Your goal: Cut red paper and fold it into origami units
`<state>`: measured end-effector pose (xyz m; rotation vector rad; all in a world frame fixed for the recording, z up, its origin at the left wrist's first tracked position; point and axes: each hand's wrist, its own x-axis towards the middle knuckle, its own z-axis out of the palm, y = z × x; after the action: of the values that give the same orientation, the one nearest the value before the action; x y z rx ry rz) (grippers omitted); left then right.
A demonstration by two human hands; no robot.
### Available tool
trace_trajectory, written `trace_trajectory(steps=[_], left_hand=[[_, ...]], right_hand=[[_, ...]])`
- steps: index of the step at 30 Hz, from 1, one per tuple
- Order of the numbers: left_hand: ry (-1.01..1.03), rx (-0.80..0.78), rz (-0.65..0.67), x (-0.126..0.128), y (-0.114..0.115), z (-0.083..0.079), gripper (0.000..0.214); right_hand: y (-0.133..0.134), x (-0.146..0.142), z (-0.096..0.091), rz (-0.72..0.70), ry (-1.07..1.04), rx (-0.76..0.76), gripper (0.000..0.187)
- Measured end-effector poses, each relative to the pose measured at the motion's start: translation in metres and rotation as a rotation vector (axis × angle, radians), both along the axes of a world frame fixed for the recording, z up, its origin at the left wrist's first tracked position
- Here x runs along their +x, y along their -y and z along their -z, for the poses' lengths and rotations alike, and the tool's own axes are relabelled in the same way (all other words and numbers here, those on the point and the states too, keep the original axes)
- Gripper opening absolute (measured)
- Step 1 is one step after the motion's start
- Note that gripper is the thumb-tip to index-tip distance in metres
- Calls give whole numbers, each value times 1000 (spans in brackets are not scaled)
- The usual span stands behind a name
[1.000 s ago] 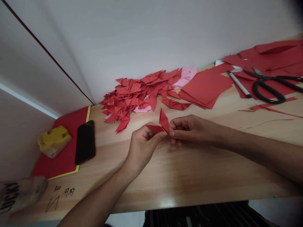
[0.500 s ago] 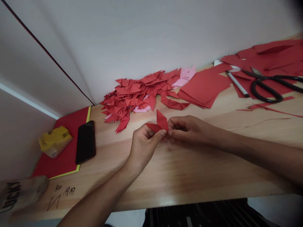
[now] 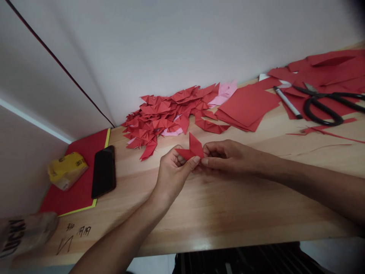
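Left hand [image 3: 171, 173]: thumb and fingers pinched on the folded red paper piece [image 3: 191, 149], centre of frame.
Right hand [image 3: 228, 156]: fingertips clamped on the same piece's right edge.
Piece: held just above the wooden table [image 3: 228, 205].
Behind: pile of folded red pieces [image 3: 165, 116].
Upper right: scissors [image 3: 327, 104], marker [image 3: 288, 102].

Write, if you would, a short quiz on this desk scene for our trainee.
1. True or false: the left hand and the right hand both pinch one folded red paper piece.
2. What lies beside the yellow packet on the red sheet? A) cup B) phone C) stapler
3. Fill in: a few pieces in the pile of folded pieces are not red but ____.
Key: 1 true; 2 B; 3 pink.
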<state>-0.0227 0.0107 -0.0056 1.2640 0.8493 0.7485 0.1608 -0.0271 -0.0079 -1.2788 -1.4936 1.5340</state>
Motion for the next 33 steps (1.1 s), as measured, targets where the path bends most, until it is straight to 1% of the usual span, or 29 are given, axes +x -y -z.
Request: trace_trajectory(steps=[4,7,11,14,17,20,23,26,30,33], left_hand=[[-3,14,33,-1,-1,0,24],[-27,34,35,-1,-1,-1,24],[-55,49,0,-2,-3,-1,23],[-34,49,-15,-2,-5,1,22],[-5,9,-18,-3,-8,3,21],[29,-43,-20,-3,-10,5,21],[51,-88,-28,-2,-10,5,19],[54,-84,-19,-2,-8,4,18],[38,-23,-17,-2,-7,2,18],[48,-37,-20,-2,-8,2,19]], right_hand=[[-1,3,3,-40,30,24,20],[-1,4,5,-57,3,40,21],[-1,1,4,9,5,92,22],[0,-1,2,47,25,122,21],[1,-3,1,63,-5,115,21],[1,-3,2,44,-31,99,19],[0,-2,3,22,-46,38,19],[0,-1,1,2,-45,-19,20],[0,-2,-2,20,-54,31,24],[1,-3,-2,42,-84,61,25]])
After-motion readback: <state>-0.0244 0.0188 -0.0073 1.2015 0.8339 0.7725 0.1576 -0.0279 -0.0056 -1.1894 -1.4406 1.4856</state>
